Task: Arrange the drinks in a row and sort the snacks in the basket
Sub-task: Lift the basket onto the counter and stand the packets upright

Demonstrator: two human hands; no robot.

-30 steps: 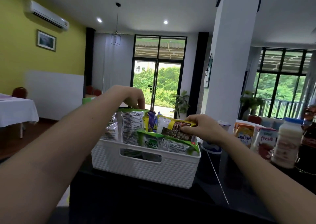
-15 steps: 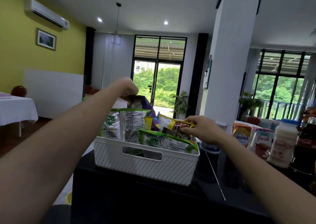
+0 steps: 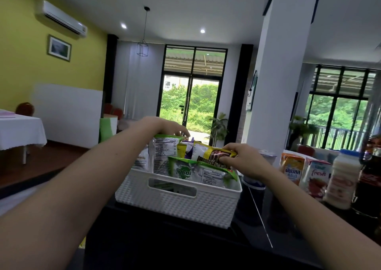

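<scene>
A white woven basket on the dark table holds several snack packets standing upright. My left hand reaches over its far side, fingers curled down onto the top of a purple packet that sits just behind a green-and-white packet. My right hand grips a yellow-and-brown packet at the basket's right side. Right of the basket the drinks stand close together: an orange carton, a strawberry carton, a white bottle and a dark bottle.
A dark cup with a pale lid stands between the basket and the cartons, partly hidden by my right wrist. The table edge runs close in front of the basket. A white pillar rises behind.
My left hand had lifted the purple packet above the basket; it has come back down, and the packet is low among the others again. My right hand kept its hold.
</scene>
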